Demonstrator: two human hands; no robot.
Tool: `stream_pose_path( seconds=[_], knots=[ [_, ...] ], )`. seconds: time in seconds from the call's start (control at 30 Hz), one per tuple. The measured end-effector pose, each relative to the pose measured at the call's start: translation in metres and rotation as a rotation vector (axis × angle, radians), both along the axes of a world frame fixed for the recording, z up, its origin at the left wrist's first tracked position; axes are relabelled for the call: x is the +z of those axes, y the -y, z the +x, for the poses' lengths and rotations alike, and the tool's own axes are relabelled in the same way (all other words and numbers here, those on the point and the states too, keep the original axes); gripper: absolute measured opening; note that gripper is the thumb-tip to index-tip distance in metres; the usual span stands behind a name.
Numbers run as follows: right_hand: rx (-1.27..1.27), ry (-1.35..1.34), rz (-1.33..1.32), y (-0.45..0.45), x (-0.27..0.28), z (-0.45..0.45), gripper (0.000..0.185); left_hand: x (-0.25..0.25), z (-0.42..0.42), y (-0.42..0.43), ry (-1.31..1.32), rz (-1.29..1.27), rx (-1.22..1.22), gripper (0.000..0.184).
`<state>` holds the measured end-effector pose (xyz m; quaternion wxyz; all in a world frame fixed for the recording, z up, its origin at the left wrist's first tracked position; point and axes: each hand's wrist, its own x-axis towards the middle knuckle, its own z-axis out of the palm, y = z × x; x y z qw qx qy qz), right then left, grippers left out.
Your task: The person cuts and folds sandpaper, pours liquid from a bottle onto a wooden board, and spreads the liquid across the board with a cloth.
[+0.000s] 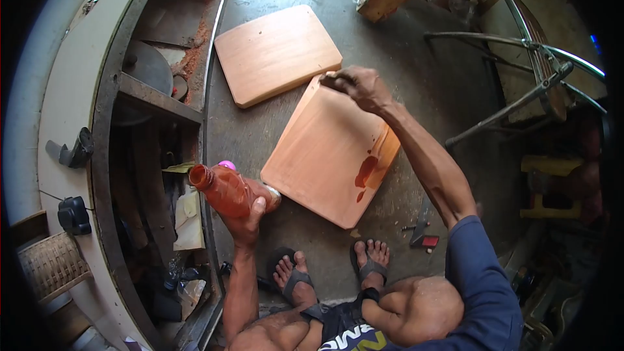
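Note:
My left hand (pixel 246 221) is wrapped round a clear plastic bottle (pixel 234 192) of reddish-brown liquid, its uncapped mouth tilted up to the left. In front of me on the floor lies a wooden board (pixel 318 149) with cut corners. A dark wet puddle (pixel 366 172) and smaller drops mark its right part. My right hand (pixel 361 89) is closed at the board's far corner, its fingers round something dark that I cannot make out. Just beyond it lies another wooden board (pixel 279 52), plain and dry-looking, close to the first board's far corner.
A metal-framed cabinet (pixel 159 97) with a round disc and sawdust lines the left side. At right stand a metal-legged folding chair (pixel 539 58) and a yellow stool (pixel 551 185). A small dark tool with a red part (pixel 426 237) lies near my sandalled foot.

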<state>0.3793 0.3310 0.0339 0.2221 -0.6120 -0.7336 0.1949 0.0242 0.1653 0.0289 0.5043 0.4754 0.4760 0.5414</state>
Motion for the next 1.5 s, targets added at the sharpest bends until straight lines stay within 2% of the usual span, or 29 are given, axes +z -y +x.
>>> stream_pose_path(
  seconds=[0.07,0.1,0.17,0.33,0.4,0.47,0.53,0.63,0.67,0.7,0.8,0.93,0.97,1.03,1.1,1.17,1.2,1.27,1.3,1.33,1.43,1.47,1.5],
  knots=[
    [-0.122,0.015,0.153,0.033,0.006,0.019,0.026,-0.011,-0.008,0.005,-0.039,-0.025,0.02,0.079],
    [-0.115,0.021,0.149,0.053,0.0,0.035,0.026,-0.016,-0.009,0.007,-0.033,-0.016,0.014,0.079],
    [-0.17,0.231,0.175,0.091,-0.013,0.057,0.028,-0.017,-0.005,0.009,-0.031,0.007,0.039,0.082],
    [-0.108,0.269,0.115,0.167,-0.016,0.02,0.035,-0.025,0.005,0.006,-0.013,0.047,-0.051,0.083],
    [-0.035,0.215,0.086,0.203,-0.009,-0.019,0.038,0.006,0.02,0.002,-0.001,0.089,-0.079,0.05],
    [0.016,0.125,0.055,0.229,-0.013,-0.039,0.039,0.007,0.023,0.005,0.022,0.073,-0.085,0.05],
    [0.021,0.012,0.047,0.225,-0.007,-0.035,0.036,0.003,0.022,0.001,0.037,0.065,-0.092,0.05],
    [-0.263,0.161,0.201,0.175,-0.003,0.037,0.028,-0.017,0.011,0.014,-0.018,0.087,-0.094,0.058],
    [-0.378,0.23,0.222,0.165,-0.013,0.059,0.025,-0.019,0.011,0.016,-0.037,0.085,-0.044,0.072],
    [-0.379,0.232,0.225,0.166,-0.018,0.06,0.025,-0.022,0.012,0.016,-0.053,0.086,0.007,0.087],
    [-0.201,0.133,0.145,0.187,-0.019,0.027,0.028,-0.038,0.005,0.016,-0.026,0.06,-0.035,0.092],
    [0.052,0.053,0.042,0.27,-0.009,-0.068,0.045,-0.015,0.019,0.017,-0.065,0.119,0.056,0.091],
    [0.058,0.019,0.109,0.274,-0.013,-0.07,0.042,-0.009,0.021,0.018,-0.021,0.094,0.012,0.09],
    [-0.04,-0.012,0.223,0.242,-0.007,-0.037,0.034,-0.011,0.02,0.016,0.019,0.07,-0.035,0.09],
    [-0.313,0.173,0.17,0.206,-0.008,0.024,0.027,-0.021,0.015,0.016,0.005,0.077,-0.069,0.086],
    [-0.386,0.264,0.241,0.18,-0.028,0.079,0.025,-0.015,0.017,0.013,0.014,0.097,-0.085,0.084],
    [-0.386,0.266,0.243,0.183,-0.028,0.078,0.025,-0.014,0.018,0.013,0.021,0.111,-0.095,0.082],
    [-0.326,0.226,0.112,0.197,-0.031,0.067,0.027,-0.015,0.021,0.014,-0.043,0.155,-0.006,0.08],
    [-0.228,0.205,0.194,0.215,-0.018,0.036,0.031,-0.013,0.023,0.015,-0.077,0.174,0.041,0.079],
    [-0.171,0.143,0.143,0.235,-0.014,0.004,0.036,-0.01,0.026,0.015,-0.111,0.191,0.088,0.078],
    [0.002,0.058,0.077,0.303,-0.014,-0.07,0.046,0.0,0.029,0.017,0.003,0.157,-0.011,0.076],
    [0.063,0.004,0.135,0.32,-0.018,-0.088,0.04,0.0,0.029,0.019,0.015,0.136,-0.035,0.075],
    [0.149,-0.001,0.14,0.329,-0.016,-0.096,0.043,0.001,0.03,0.019,0.028,0.117,-0.065,0.074]
  ],
)
